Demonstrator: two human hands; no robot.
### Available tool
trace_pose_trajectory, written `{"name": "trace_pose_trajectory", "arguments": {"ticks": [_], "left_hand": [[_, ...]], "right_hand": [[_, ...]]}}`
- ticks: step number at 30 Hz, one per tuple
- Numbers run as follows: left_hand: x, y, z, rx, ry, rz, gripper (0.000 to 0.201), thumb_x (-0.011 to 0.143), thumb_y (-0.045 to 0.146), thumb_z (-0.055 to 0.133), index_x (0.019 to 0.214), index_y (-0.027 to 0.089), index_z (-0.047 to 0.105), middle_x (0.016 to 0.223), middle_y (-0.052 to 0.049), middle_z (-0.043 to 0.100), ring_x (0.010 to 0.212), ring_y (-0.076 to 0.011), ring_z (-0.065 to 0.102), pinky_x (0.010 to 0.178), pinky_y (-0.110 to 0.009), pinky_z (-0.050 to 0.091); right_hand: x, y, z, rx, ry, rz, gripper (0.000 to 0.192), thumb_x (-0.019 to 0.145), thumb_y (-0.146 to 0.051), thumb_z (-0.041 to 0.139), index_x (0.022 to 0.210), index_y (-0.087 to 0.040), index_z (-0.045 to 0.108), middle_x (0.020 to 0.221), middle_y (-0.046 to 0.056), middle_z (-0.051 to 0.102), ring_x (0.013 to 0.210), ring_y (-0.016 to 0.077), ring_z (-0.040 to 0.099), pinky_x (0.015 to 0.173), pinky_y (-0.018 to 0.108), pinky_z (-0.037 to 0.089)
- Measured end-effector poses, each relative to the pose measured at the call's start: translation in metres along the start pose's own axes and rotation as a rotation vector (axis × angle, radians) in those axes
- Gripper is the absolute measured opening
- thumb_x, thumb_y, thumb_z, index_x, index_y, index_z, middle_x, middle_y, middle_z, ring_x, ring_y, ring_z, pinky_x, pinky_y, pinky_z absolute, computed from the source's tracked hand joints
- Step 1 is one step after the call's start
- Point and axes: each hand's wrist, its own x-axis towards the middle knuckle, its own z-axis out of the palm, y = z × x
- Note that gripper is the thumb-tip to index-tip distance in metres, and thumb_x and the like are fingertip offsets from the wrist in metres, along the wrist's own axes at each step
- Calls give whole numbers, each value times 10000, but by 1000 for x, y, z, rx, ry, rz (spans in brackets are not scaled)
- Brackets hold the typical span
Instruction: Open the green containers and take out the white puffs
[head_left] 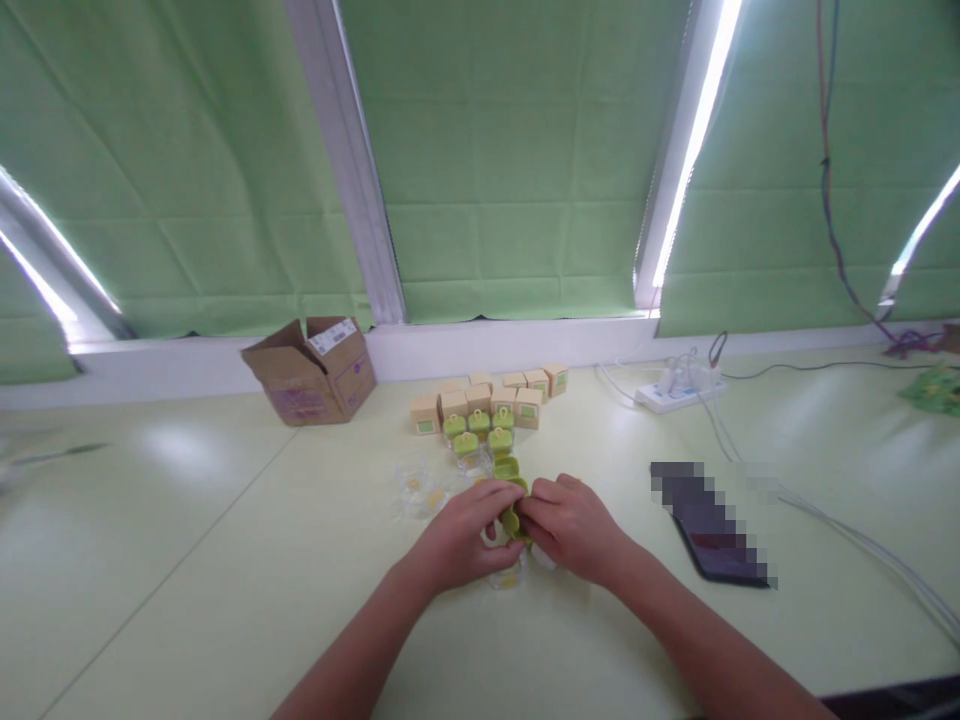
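Note:
My left hand (465, 540) and my right hand (574, 527) meet at the middle of the pale green table (225, 560). Both pinch a small green plastic piece (513, 518) between their fingertips. Just beyond the hands lie several green clip-like pieces (480, 432) on clear bases. Behind those stands a cluster of small tan boxes (487, 396) with green labels. Crumpled clear wrappers (420, 490) lie to the left of my left hand. What is under my palms is hidden.
An open cardboard box (311, 370) lies tipped at the back left. A dark phone (712, 535) rests to the right of my right hand. A white power strip (679, 390) with cables (862, 540) sits at the back right, under green window blinds (510, 160).

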Motion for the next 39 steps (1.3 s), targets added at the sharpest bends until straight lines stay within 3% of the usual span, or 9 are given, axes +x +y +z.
{"name": "trace_pose_trajectory", "arguments": {"ticks": [15,26,32,39], "left_hand": [[3,3,-5,-24,-78,-46,459,693,168,633,1143,213,558,1091,-64,628,916,-187,599,848,-333,500],[2,1,-4,-11,-19,-35,458,692,158,640,1138,206,546,1092,-60,628,992,-195,583,880,-320,477],[3,3,-2,1,-33,-35,477,679,156,658,1141,194,549,1098,-74,631,1016,-206,578,901,-334,470],[4,6,-7,-39,9,-34,456,686,164,649,1134,195,567,1091,-65,639,975,-191,596,875,-321,490]], "right_hand": [[-2,2,-4,153,-45,58,115,844,-199,540,734,-183,567,731,6,533,690,133,481,632,259,296],[-4,7,3,168,4,87,127,884,-296,550,845,-208,633,740,6,529,715,132,501,650,258,310],[-3,7,3,117,3,-17,159,904,-262,512,808,-206,626,731,6,543,719,132,493,628,280,272],[-4,4,-3,214,40,35,179,904,-239,468,793,-171,590,719,24,503,697,147,468,647,274,330]]}}
